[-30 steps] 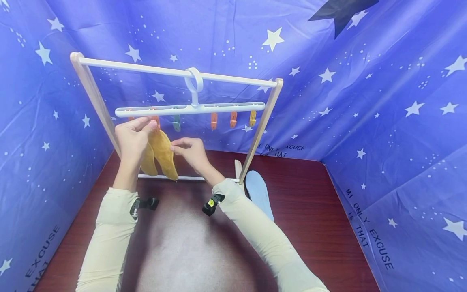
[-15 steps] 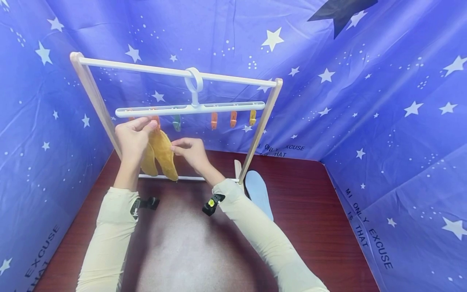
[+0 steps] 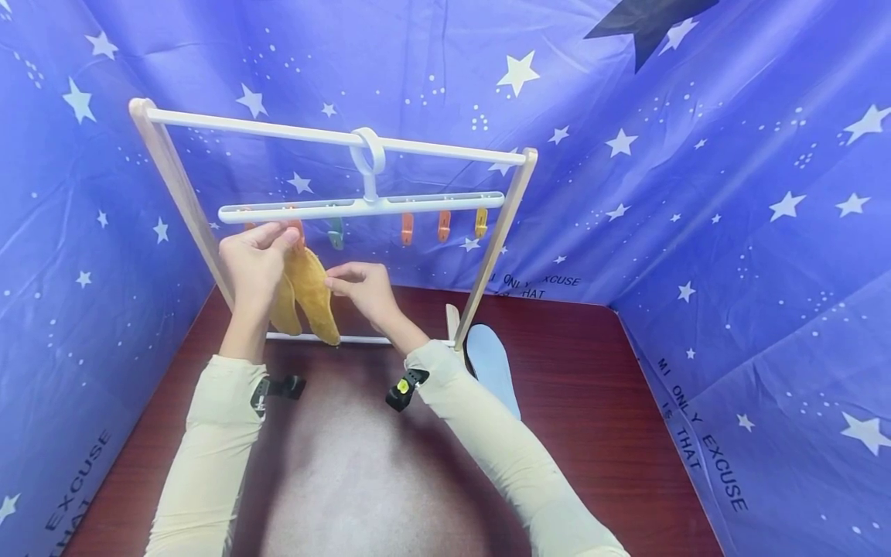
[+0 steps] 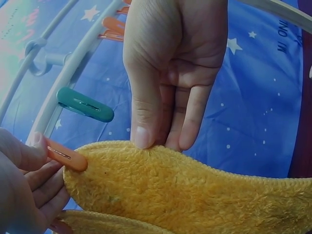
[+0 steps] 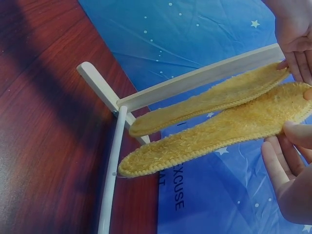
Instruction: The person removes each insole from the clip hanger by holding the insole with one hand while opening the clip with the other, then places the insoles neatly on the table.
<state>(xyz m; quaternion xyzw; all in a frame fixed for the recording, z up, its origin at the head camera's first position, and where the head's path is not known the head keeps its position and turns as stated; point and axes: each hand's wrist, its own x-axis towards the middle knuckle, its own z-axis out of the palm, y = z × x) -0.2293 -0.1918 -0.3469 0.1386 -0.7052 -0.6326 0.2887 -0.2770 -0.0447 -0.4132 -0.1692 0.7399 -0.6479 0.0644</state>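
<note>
Two fuzzy yellow insoles hang side by side at the left of a white hanger (image 3: 418,204): a nearer insole (image 3: 316,298) and a farther insole (image 5: 214,105). My left hand (image 3: 252,263) pinches an orange clothespin (image 4: 68,156), whose tip lies over the top end of the nearer insole. With thumb and fingers, my right hand (image 3: 365,290) pinches that same insole by its side edge, below the clip. In the left wrist view a green clothespin (image 4: 85,104) dangles close by. The top of the farther insole is mostly hidden behind my left hand.
The hanger hooks over the top bar (image 3: 264,126) of a wooden rack (image 3: 174,170). Orange and yellow clothespins (image 3: 444,226) hang along its right half. A light blue insole (image 3: 494,363) lies on the dark red table (image 3: 578,433) by the rack's right foot. Starry blue cloth surrounds the table.
</note>
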